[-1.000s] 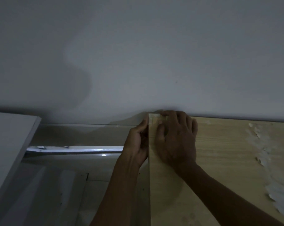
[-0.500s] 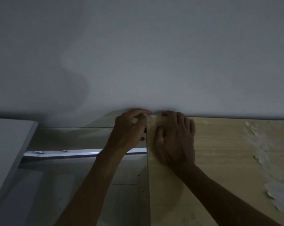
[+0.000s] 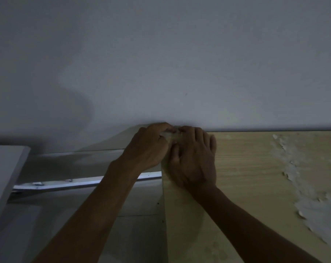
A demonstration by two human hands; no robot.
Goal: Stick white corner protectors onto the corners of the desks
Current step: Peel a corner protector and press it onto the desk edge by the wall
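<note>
**Clerk:** Reading from the left edge inward, item one: white panel (image 3: 3, 177), leaning, off to the side and well apart from the work. Item two: pale metal rail (image 3: 85, 182), running low behind the left forearm. Neither is part of the job.

**Checker:** And the hands?

**Clerk:** Item three: left hand (image 3: 148, 147), fingers curled over the far corner from the outer side, pressing or pinching there. Item four: corner protector (image 3: 170, 136), only a pale sliver visible between the two hands, seated on the far left corner of the desk (image 3: 255, 177), against the wall (image 3: 180, 63). Item five: right hand (image 3: 194, 158), lying on the desk top with its fingers bent down over the same corner, thumb tucked alongside.

**Checker:** Grip firm on both?

**Clerk:** Both are closed down on the protector, as far as the dim light allows. Whether the left pinches or merely presses, I cannot tell.

**Checker:** Handling notes?

**Clerk:** Judged light and somewhat pliable, adhesive-backed, so likely to shift before it bonds. Best held by its outer faces, one hand per side, pressing toward the edge. Item six: peeling veneer (image 3: 297, 186) on the desk's right, flaking; adhesive would hold poorly on such a surface.
</note>
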